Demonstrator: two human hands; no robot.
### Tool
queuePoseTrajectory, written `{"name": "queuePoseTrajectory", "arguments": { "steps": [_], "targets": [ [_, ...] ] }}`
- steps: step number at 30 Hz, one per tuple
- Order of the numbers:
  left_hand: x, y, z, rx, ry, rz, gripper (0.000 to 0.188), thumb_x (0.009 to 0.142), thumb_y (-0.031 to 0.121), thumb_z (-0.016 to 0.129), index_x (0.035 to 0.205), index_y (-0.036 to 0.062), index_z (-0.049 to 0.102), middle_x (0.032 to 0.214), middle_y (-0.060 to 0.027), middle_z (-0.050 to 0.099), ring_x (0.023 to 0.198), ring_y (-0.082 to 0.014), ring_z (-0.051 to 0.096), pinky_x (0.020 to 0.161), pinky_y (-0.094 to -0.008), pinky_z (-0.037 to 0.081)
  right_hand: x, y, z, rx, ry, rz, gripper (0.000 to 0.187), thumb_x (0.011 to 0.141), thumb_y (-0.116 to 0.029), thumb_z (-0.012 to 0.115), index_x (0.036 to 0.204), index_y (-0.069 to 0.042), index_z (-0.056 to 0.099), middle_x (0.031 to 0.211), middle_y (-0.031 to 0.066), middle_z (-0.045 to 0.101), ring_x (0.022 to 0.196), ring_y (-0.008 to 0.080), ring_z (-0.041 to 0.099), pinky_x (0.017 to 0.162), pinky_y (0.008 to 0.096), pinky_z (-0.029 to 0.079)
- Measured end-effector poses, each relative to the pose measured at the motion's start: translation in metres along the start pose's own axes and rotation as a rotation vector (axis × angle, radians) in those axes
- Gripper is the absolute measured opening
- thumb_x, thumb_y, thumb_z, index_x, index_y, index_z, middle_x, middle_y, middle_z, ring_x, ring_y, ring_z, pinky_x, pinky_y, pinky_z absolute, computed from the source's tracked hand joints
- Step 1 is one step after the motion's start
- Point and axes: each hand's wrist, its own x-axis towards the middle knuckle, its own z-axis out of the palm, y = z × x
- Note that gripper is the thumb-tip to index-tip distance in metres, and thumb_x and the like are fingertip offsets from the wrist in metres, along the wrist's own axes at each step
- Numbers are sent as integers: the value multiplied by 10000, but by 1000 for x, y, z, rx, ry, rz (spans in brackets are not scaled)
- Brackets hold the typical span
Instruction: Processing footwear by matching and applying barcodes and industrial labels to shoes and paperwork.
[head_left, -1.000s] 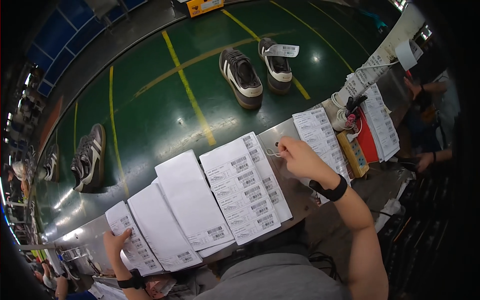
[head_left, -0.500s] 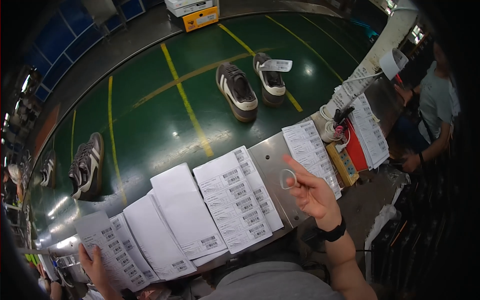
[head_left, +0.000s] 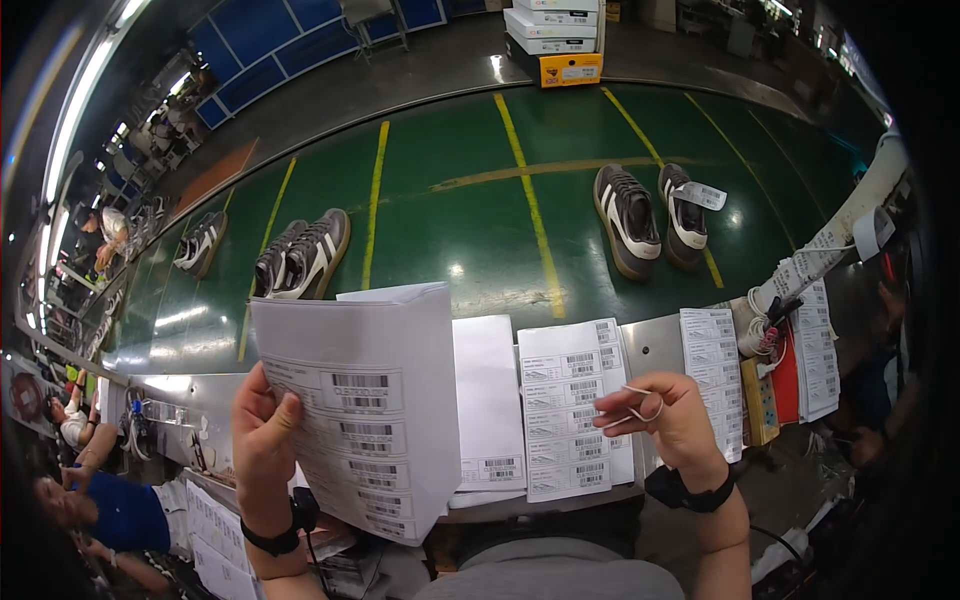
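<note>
Left hand (head_left: 262, 440) upright at the left, forearm coming up from the lower edge, black wristband (head_left: 278, 540) on. Fingers mostly closed, gripping the left edge of a thick batch of label sheets (head_left: 360, 360), thumb on the printed face, fingers behind. Batch is raised, tilted toward the camera, top part blank, barcode rows below. Past its top edge, a pair of dark shoes (head_left: 320, 250) with white stripes sits on the green surface (head_left: 440, 235). Right of the batch, on the metal worktop (head_left: 653, 338): a mostly blank paper pile (head_left: 488, 400), then a printed label pile (head_left: 562, 435) just beside it. More striped shoes (head_left: 627, 232) on the green beyond. Right hand (head_left: 675, 420) hangs over that label pile's right side, forearm up from the lower edge, fingers pointing left. Half open, fingers bent and a bit spread, a thin white loop (head_left: 650, 403) caught on them. Rightmost: another label stack (head_left: 712, 375), then a yellowish socket strip (head_left: 760, 405).
</note>
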Motion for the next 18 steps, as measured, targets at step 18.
{"name": "queuePoseTrajectory", "arguments": {
  "steps": [18],
  "targets": [
    [0, -24, 133, 869, -287, 1124, 558, 751, 234, 815, 1166, 18, 510, 1200, -194, 507, 960, -272, 596, 721, -350, 509, -40, -6, 23, 23, 89, -664, 246, 775, 4, 791, 982, 44, 664, 999, 147, 710, 886, 188, 690, 812, 317, 570]
  ]
}}
